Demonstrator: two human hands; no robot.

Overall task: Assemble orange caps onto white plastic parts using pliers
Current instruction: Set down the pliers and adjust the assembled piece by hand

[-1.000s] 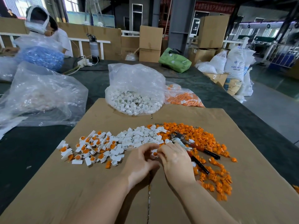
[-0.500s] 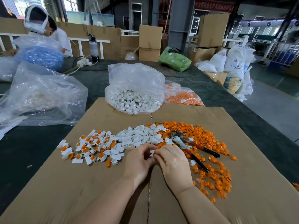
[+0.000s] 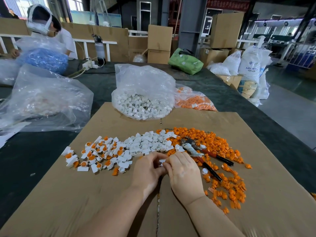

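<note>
Only 1 view exists: a wide-angle camera on the person's head, looking forward and down along both forearms. It sits close over the cardboard sheet (image 3: 106,194), with the left hand (image 3: 147,170) and right hand (image 3: 183,173) low and central. Farther off, the dark table (image 3: 239,106) recedes toward stacked boxes (image 3: 159,43); straight lines bow near the edges.

Orange caps (image 3: 220,147), white parts (image 3: 148,144), brown cardboard (image 3: 68,202).

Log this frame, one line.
left hand + right hand: pinch white part | pliers: idle on cardboard
</note>
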